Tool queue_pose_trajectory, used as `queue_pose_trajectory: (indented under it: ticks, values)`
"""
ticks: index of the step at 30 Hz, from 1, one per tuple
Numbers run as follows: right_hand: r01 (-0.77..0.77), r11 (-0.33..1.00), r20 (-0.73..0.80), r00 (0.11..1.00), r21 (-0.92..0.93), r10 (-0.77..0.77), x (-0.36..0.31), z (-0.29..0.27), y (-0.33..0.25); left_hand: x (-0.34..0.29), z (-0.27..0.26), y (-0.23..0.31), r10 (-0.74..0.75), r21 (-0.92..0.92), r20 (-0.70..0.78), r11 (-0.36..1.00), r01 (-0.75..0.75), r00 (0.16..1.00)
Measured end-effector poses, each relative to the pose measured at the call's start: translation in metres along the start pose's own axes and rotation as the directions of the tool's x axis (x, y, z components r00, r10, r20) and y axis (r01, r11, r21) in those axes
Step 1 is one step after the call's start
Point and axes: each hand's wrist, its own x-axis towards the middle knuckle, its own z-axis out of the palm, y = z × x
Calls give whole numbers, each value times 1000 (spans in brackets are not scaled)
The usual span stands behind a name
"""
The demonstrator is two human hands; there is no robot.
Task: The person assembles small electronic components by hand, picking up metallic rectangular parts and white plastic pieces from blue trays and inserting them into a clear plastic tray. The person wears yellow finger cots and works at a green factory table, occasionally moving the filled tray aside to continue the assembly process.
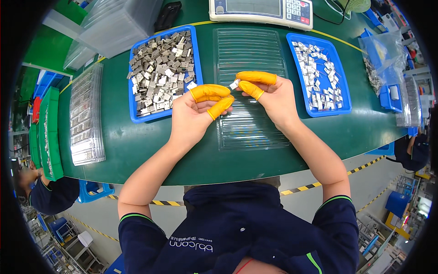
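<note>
My left hand (194, 112) and my right hand (271, 93) meet over a clear ribbed plastic tray (255, 132), with yellow finger cots on the thumbs and some fingers. Between the right thumb and forefinger is a small white connector piece (234, 84). The left fingers are pinched close beside it; a tiny dark bit shows at their tips, too small to name. Left of my hands lies a blue tray (199, 59) heaped with small silver metal connector shells (159, 68). A second blue tray (347, 98) on the right holds small white pieces with thin leads (312, 75).
A scale (262, 11) stands at the far edge. Clear lidded trays (86, 114) and a green bin (49, 132) are at the left, with stacked plastic boxes (114, 27) behind. A plastic bag (385, 52) lies at the right. Other people (52, 196) sit at both sides.
</note>
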Motion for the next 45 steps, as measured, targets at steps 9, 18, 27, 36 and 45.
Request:
queue_pose_trajectory:
  ticks: [9,18,27,36,45]
  values:
    - [5,994,11,1000,-105,-4,-5,2,-11,-1,2,-2,5,31,-39,1000,-4,999]
    - [86,961,22,996,-263,-83,-7,0,-14,-3,4,-9,56,22,-87,998,-54,995]
    - [-12,978,213,975,-207,57,-5,-6,-19,-1,-1,-6,251,131,-4,960,-248,968]
    - [-116,965,338,921,-235,193,-7,-14,-24,-1,-9,-2,229,188,212,945,-269,950]
    - [73,948,138,990,-311,-31,6,-21,-9,-9,19,-17,203,317,-56,932,-175,978]
